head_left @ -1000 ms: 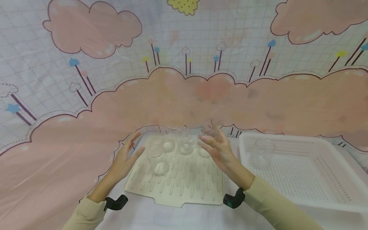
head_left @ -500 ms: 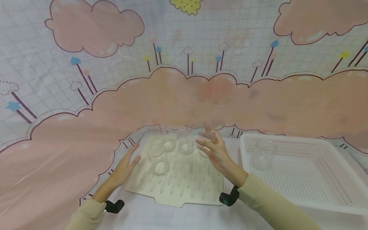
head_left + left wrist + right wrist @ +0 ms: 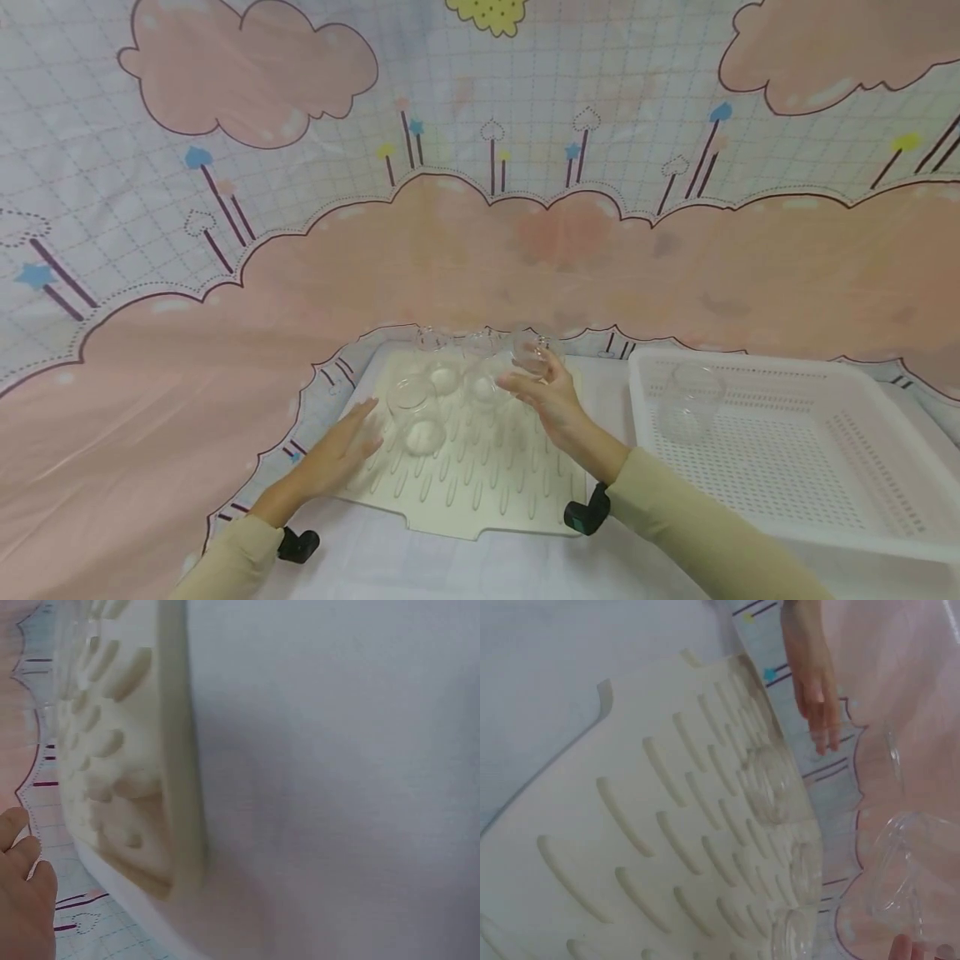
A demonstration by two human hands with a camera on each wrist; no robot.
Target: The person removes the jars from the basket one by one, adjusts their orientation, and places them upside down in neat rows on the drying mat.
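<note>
My right hand [image 3: 564,410] grips a clear glass [image 3: 527,352] at the back right of the cream ribbed mat [image 3: 495,492]. The hand hides the lower part of that glass. Only the right fingertips [image 3: 901,949] show at the bottom of the right wrist view, below clear glass walls. Several other clear glasses stand upright on the mat, among them the front left glass [image 3: 414,417]. Beside the mat's left edge, my left hand [image 3: 336,457] is held with its fingers fairly straight, apart from the nearest glass and holding nothing.
A white perforated basket [image 3: 847,542] stands right of the mat, with one clear glass [image 3: 686,404] inside at its left. White cloth [image 3: 525,567] covers the table. A patterned curtain [image 3: 420,258] hangs close behind the mat.
My right hand has come in a little to the left and lower, the glass tilting less now. My left hand has sunk toward the mat's left edge.
</note>
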